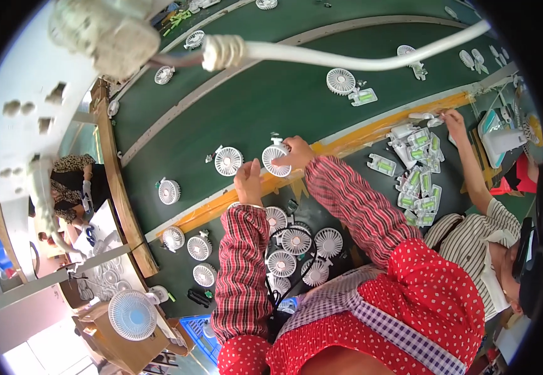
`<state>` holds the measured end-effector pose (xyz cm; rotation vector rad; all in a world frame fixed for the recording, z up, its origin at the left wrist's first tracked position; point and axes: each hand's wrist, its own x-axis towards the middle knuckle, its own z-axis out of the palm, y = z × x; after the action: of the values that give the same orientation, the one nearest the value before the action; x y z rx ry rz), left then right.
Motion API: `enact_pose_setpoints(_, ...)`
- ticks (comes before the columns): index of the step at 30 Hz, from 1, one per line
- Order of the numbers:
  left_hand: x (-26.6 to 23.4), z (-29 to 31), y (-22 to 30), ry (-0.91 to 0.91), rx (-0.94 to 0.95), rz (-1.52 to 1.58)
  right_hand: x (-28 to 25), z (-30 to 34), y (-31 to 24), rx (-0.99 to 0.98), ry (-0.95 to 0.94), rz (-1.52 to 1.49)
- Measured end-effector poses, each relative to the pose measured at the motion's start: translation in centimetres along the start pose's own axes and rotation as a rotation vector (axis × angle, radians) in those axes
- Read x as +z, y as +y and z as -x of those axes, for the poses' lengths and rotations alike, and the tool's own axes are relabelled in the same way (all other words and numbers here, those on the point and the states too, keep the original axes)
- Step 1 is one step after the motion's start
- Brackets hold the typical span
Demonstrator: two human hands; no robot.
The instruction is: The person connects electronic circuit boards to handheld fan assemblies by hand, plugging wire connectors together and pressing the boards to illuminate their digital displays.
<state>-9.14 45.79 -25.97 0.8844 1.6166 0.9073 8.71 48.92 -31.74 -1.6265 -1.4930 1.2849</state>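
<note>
My right hand (297, 153) grips a small white round fan head (276, 160) by its right side, with the thumb over the grille. It is over the near edge of the green conveyor belt. My left hand (248, 184) is just left of it, fingers stretched upward and nothing visible in them. Beside those fingertips another white fan head (228, 161) lies on the belt. Between and below my forearms, several white fan heads (296, 239) are gathered on the dark tabletop, with a black cable running across them.
Yellow tape (340, 145) lines the belt's near edge. More fan parts lie along the green belt (184, 134). At right, a co-worker's hand (453, 124) touches white parts beside a pile of white handles with green cells (418, 181). A white cable (359, 61) hangs across the top.
</note>
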Motion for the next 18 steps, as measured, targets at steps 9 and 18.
enact_pose_setpoints(9,10.2,19.3,-2.2,-0.093,0.429,-0.254,-7.2,29.4,1.2,-0.452,0.362,0.349)
enact_pose_setpoints(18,12.7,44.3,-1.8,-0.38,0.064,0.094,-22.0,39.0,20.8,-0.064,0.387,0.678)
